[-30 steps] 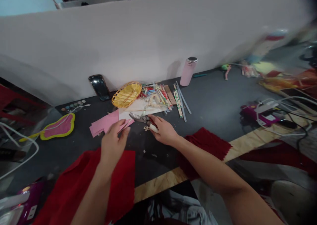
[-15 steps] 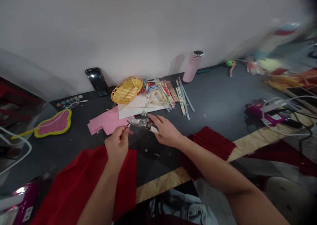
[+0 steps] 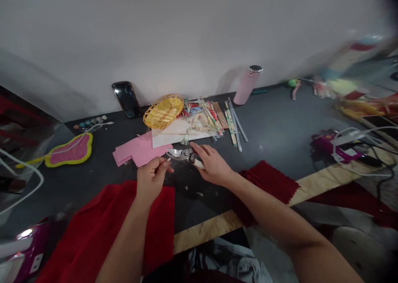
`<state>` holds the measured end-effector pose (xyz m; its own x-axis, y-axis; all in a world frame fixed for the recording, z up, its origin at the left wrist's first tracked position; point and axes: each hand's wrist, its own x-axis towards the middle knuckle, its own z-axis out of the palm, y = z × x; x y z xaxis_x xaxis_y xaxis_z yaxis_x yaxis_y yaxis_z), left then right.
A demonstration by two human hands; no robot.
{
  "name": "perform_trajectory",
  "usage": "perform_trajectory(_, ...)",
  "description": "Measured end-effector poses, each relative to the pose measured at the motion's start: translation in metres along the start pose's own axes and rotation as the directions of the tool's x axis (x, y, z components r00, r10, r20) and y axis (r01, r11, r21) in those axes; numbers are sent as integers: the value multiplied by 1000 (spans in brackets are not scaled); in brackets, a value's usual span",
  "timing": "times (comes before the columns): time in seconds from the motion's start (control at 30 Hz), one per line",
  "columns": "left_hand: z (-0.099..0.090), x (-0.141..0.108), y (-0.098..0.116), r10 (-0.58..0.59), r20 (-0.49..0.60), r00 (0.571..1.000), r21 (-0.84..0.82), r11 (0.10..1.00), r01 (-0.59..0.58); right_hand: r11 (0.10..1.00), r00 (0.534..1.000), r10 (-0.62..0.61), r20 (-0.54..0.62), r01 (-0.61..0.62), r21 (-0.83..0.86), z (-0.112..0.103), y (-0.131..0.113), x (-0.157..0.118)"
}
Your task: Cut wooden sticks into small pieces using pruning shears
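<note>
Head view: my right hand [image 3: 214,163] is wrapped around the pruning shears [image 3: 186,153], and my left hand [image 3: 151,179] pinches a small pale piece [image 3: 168,159] between thumb and fingertips, just beside the blade tips. Both are held over the middle of the counter [image 3: 273,125], between its front edge and the pink paper [image 3: 139,148]. Blades look slightly parted; can't tell if they touch the piece. Handling, my read: shears are rigid and fairly dense, weight probably biased to the metal head, so take them by the white handles, well behind the pivot, fingers off the curved blades. Handle looks smooth, could slip if damp. Pale piece should be very light, likely stiff, maybe brittle; little to grab, easy to drop. Best hold is a light pinch at the end farthest from the blades. Can't make out its material. Writing: small mark near the top of the pink bottle [image 3: 247,86] by the back edge, too small to read. Patterned strips [image 3: 231,127] left of the bottle have green and red print, not legible either. No brand I can read on the shears; my fingers hide part of the handle.
</note>
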<state>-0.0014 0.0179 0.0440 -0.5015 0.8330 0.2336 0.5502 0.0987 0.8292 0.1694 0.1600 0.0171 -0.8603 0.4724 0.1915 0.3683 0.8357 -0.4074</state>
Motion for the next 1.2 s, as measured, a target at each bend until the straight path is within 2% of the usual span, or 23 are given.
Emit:
perform_trajectory(0.17,0,0,-1,-11,-18,1000,-8,1000,11,1000,1000,21,16,-21,11,5,-4,-1)
perform_trajectory(0.33,3,0,-3,-39,-41,998,29,999,40,997,997,64,35,-62,-56,5,-3,-3)
perform_trajectory(0.43,7,-1,-3,-60,-103,993,40,997,64,995,996,87,32,-85,-60,4,-3,-2)
perform_trajectory(0.57,14,-3,-1,-72,-239,968,58,994,88,996,997,79,8,-78,-53,4,-2,-1)
perform_trajectory(0.63,15,-4,-1,-69,-264,962,68,994,90,997,998,61,4,-61,-55,4,-1,-1)
perform_trajectory(0.7,14,-4,-1,-73,-245,967,41,996,85,998,999,34,7,-34,-47,4,0,0)
perform_trajectory(0.97,5,-2,-5,-106,-51,993,-125,987,99,1000,1000,-22,-1,22,-10,3,4,0)
perform_trajectory(1.2,3,0,-4,-113,-37,993,-130,986,108,1000,1000,-12,6,12,0,4,0,-1)
